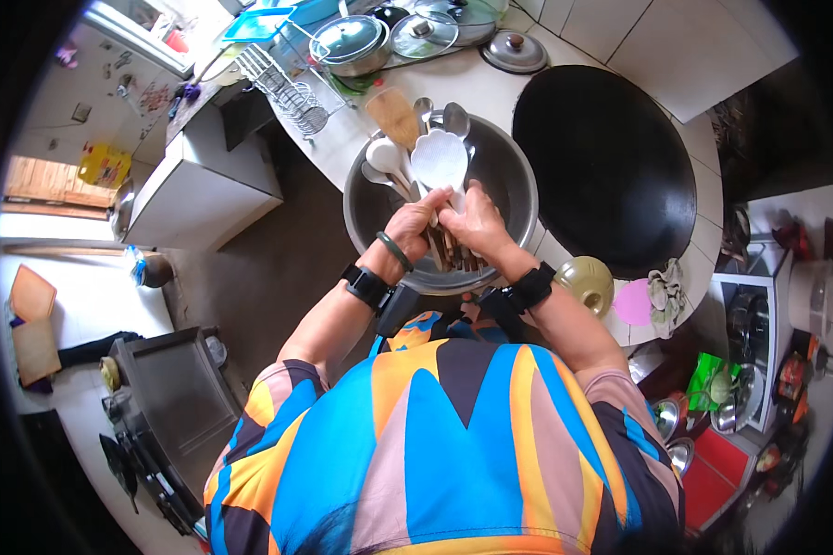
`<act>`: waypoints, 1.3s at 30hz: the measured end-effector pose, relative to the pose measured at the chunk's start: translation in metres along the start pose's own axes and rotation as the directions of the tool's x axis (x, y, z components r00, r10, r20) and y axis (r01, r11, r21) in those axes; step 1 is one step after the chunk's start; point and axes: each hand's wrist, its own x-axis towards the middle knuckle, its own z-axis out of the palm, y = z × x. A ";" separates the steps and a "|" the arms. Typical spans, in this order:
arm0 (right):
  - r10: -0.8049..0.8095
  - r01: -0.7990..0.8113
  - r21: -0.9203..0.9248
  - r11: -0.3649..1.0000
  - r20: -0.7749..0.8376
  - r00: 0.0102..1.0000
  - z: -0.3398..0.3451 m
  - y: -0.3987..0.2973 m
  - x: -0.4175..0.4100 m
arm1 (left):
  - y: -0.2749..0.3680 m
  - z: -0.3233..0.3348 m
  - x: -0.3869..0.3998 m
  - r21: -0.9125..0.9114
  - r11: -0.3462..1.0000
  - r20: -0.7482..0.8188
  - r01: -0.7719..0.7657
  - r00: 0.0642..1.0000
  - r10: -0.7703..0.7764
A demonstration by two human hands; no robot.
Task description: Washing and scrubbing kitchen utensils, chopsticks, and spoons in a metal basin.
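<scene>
Both hands clasp one bundle of utensils over a round metal basin (351, 208). My left hand (411, 225) closes around the bundle from the left, and my right hand (477, 220) wraps it from the right. Out of the top fan a white rice paddle (439, 159), a wooden spatula (393, 116), a white ladle (384, 154) and several metal spoons (456, 119). Below the palms, a cluster of brown chopsticks or handles (456, 255) sticks out toward me. The fingers hide the middle of the bundle.
A large black wok (604, 166) is set into the tiled counter on the right. Near it are an olive-coloured bowl or lid (584, 281), a pink disc (632, 302) and a rag (666, 295). Lidded pots (350, 45), a lid (515, 50) and a wire rack (291, 97) stand behind the basin.
</scene>
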 end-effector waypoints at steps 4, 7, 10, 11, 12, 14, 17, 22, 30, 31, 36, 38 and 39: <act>0.092 -0.089 -0.038 0.995 0.072 0.993 0.005 0.009 -0.003 | -0.013 -0.011 0.010 -0.089 0.989 0.020 0.119 0.993 -0.117; 0.158 -0.156 -0.023 0.987 0.106 0.982 0.006 0.015 0.002 | -0.014 -0.012 0.012 -0.089 0.980 0.056 0.176 0.984 -0.171; 0.163 -0.164 0.004 0.986 0.099 0.982 0.011 0.024 0.006 | -0.013 -0.006 0.012 -0.075 0.978 0.008 0.196 0.981 -0.196; 0.153 -0.154 0.003 0.988 0.106 0.983 0.011 0.027 0.007 | -0.013 -0.004 0.013 -0.066 0.977 -0.015 0.205 0.978 -0.206; 0.154 -0.155 0.001 0.988 0.106 0.982 0.011 0.028 0.008 | -0.014 -0.004 0.013 -0.057 0.978 -0.035 0.202 0.978 -0.204; 0.149 -0.144 -0.059 0.988 0.107 0.983 0.009 0.030 0.010 | -0.015 0.000 0.013 -0.063 0.978 -0.044 0.199 0.978 -0.202; 0.135 -0.125 -0.114 0.986 0.087 0.987 0.011 0.044 0.014 | -0.022 0.003 0.015 -0.064 0.980 -0.051 0.189 0.980 -0.193; 0.087 -0.082 -0.031 0.996 0.217 0.972 -0.022 0.034 0.004 | -0.038 0.016 0.012 -0.077 0.967 -0.021 0.245 0.969 -0.247; 0.009 0.009 -0.066 0.998 0.260 0.965 -0.016 0.064 0.011 | -0.033 0.030 0.001 -0.132 0.928 -0.074 0.349 0.930 -0.361; 0.014 0.003 -0.065 0.998 0.262 0.965 -0.017 0.062 0.012 | -0.034 0.027 0.004 -0.133 0.925 -0.075 0.355 0.927 -0.366; 0.017 -0.007 -0.039 0.999 0.265 0.964 -0.012 0.057 0.020 | -0.032 0.012 0.012 -0.101 0.961 -0.083 0.256 0.961 -0.264; 0.008 -0.023 0.045 0.999 0.305 0.952 -0.022 0.034 0.013 | -0.019 0.011 0.007 -0.076 0.951 -0.100 0.300 0.946 -0.307; -0.015 -0.003 0.069 0.998 0.261 0.965 -0.028 0.022 0.007 | -0.020 0.007 0.010 -0.045 0.962 -0.146 0.270 0.951 -0.273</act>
